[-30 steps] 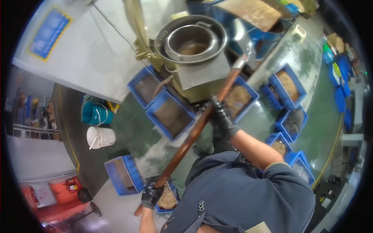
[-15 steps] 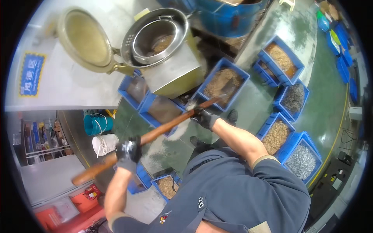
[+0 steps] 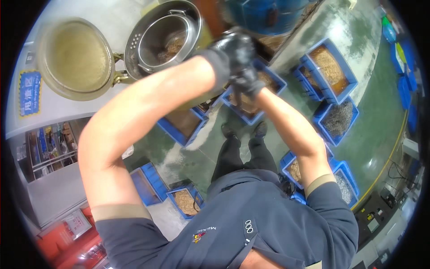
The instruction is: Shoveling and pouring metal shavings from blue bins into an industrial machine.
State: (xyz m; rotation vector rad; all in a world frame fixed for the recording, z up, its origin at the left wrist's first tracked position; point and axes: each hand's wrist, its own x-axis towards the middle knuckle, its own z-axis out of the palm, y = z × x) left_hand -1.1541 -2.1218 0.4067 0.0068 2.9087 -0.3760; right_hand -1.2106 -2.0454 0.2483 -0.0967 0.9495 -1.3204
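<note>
Both my hands wear black gloves and are raised together in front of me. My left hand (image 3: 230, 49) is shut around a long brown wooden handle (image 3: 209, 15) that runs up toward the top edge. My right hand (image 3: 247, 83) grips the same handle just below the left. The tool's lower end is hidden behind my arms. A round metal drum (image 3: 136, 45) with a perforated inner basket (image 3: 168, 38) holding brownish parts stands just left of my hands. Its round lid (image 3: 74, 58) is swung open to the left.
Blue bins of small metal parts stand on the green floor: one under my hands (image 3: 273, 80), one to its left (image 3: 177, 130), several at right (image 3: 331, 67), one near my feet (image 3: 183, 201). A grey cabinet (image 3: 49, 193) is at lower left.
The handle has swung from lying low and slanted across my body to upright. My left hand rose from low left to meet my right hand, and the view tilted.
</note>
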